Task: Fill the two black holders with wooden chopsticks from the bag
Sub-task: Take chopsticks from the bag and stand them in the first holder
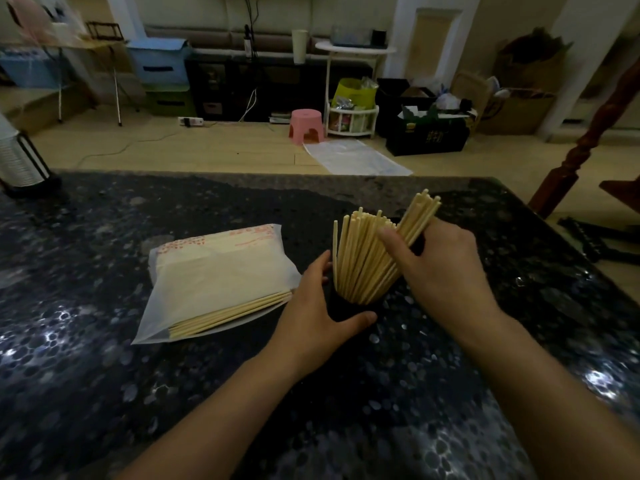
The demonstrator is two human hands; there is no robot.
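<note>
- Head view: my left hand (313, 306) grips the holder (346, 308).
- My right hand (438, 268) clasps chopsticks (367, 258) standing in it.
- Bag (214, 278) lies left.

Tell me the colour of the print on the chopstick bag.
Red-orange print, along the far edge of the translucent white bag; head view.

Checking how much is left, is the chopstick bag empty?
Not empty: several chopsticks still lie inside the bag, showing at its near edge.

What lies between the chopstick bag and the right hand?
In the head view, the left hand gripping the black holder, and the upright chopsticks fanned inside it, lie between the bag and the right hand.
</note>
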